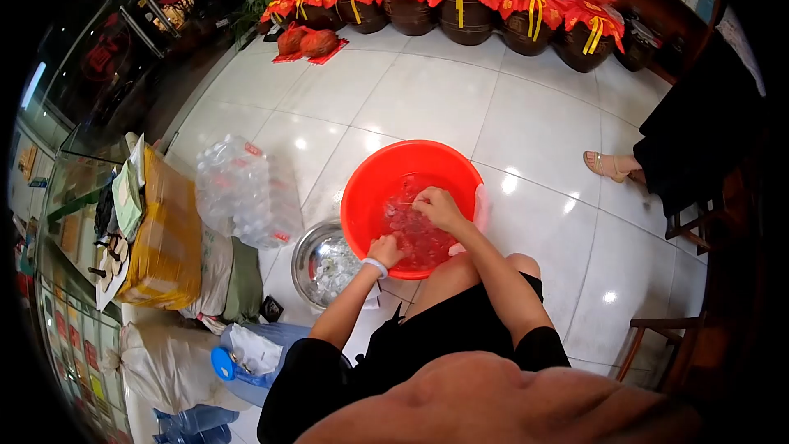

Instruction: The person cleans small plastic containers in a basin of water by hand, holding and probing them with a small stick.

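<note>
A large red plastic basin (358, 189) stands on the floor in front of my knees. Water and a number of small clear pieces lie in it, too indistinct to name. My right hand (440, 207) is over the middle of the basin, its fingers pinched together on something small and thin that I cannot make out. Low at the near left side, my left hand (386, 252) reaches into the basin, its fingertips hidden in the water. Beside the basin on the left, a round metal bowl (300, 267) holds clear pieces that look like glass or plastic.
Plastic-wrapped bottles (246, 193) stand left, near a taped cardboard box (168, 230) and sacks (168, 362). A blue water jug (279, 345) lies close to my left arm. Dark jars (466, 16) with red covers line the back. A person's foot (612, 166) and wooden stool (657, 337) are right.
</note>
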Demonstrator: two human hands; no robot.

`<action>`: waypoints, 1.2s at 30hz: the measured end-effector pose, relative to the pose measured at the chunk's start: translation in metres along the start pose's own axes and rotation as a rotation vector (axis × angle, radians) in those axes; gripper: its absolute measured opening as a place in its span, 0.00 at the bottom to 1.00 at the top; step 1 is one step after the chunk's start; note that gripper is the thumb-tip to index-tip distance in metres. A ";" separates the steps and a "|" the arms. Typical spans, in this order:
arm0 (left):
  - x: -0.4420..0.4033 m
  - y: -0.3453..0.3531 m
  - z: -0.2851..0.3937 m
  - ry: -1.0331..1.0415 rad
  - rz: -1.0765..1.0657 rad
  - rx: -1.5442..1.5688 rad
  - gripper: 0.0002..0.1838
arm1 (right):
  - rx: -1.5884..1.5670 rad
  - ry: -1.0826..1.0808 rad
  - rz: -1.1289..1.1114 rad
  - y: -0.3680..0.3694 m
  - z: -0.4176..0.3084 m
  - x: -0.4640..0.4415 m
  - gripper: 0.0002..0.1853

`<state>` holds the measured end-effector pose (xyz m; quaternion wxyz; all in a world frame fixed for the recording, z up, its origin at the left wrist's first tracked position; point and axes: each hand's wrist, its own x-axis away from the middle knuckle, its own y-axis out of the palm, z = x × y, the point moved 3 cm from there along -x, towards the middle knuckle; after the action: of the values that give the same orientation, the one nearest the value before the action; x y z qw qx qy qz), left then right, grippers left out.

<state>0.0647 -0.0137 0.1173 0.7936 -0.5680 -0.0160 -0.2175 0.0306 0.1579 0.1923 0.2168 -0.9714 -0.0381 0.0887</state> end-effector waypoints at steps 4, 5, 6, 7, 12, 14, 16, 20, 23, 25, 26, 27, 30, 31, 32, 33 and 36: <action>0.000 0.002 -0.001 -0.003 0.010 0.022 0.29 | 0.003 -0.013 -0.006 0.001 0.002 -0.001 0.08; -0.001 0.001 0.000 -0.024 -0.013 0.037 0.29 | 0.007 -0.011 0.002 -0.001 0.001 -0.001 0.08; -0.002 0.003 -0.001 -0.017 -0.014 0.036 0.29 | 0.008 -0.006 -0.004 -0.001 -0.002 0.000 0.08; -0.002 0.004 -0.003 -0.015 -0.008 0.031 0.29 | 0.008 -0.002 -0.009 -0.002 -0.004 0.000 0.08; -0.005 0.007 -0.007 0.000 -0.006 0.015 0.30 | -0.005 0.011 -0.035 -0.003 -0.008 -0.001 0.07; -0.006 0.013 -0.011 0.011 -0.014 0.029 0.31 | 0.034 0.050 -0.083 0.002 -0.004 0.000 0.08; -0.004 0.002 -0.001 0.023 -0.090 0.040 0.30 | 0.073 0.048 -0.109 0.004 -0.007 0.001 0.08; -0.011 0.013 -0.015 -0.047 -0.039 0.133 0.31 | 0.047 -0.054 0.029 0.007 -0.004 -0.002 0.08; -0.002 0.007 -0.009 -0.067 -0.034 0.089 0.32 | 0.039 -0.036 0.025 0.008 -0.010 0.003 0.08; -0.010 0.008 -0.007 -0.086 -0.007 0.102 0.32 | 0.050 0.061 -0.104 0.000 -0.016 -0.002 0.08; -0.006 0.007 -0.007 -0.062 0.008 0.102 0.32 | 0.056 0.055 -0.102 0.000 -0.016 -0.003 0.08; -0.006 0.005 -0.006 -0.036 0.020 0.100 0.31 | 0.060 0.027 -0.071 0.000 -0.016 -0.002 0.08; -0.004 0.005 -0.006 -0.051 0.011 0.072 0.31 | 0.016 0.102 -0.120 0.003 -0.017 0.001 0.08; -0.003 0.007 -0.006 -0.043 0.003 0.078 0.31 | -0.008 0.180 -0.207 0.002 -0.014 0.000 0.08; -0.004 0.007 -0.006 -0.036 -0.012 0.111 0.30 | 0.009 0.179 -0.205 0.002 -0.012 -0.001 0.08; -0.007 0.007 -0.009 -0.026 -0.018 0.144 0.30 | 0.068 0.078 -0.137 0.005 -0.017 -0.001 0.08; -0.010 0.013 -0.015 -0.016 0.004 0.163 0.31 | 0.127 -0.085 -0.030 0.005 -0.024 -0.004 0.08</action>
<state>0.0573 -0.0212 0.0980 0.8374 -0.5035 -0.0390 -0.2093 0.0310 0.1435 0.2122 0.2775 -0.9504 -0.0563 0.1289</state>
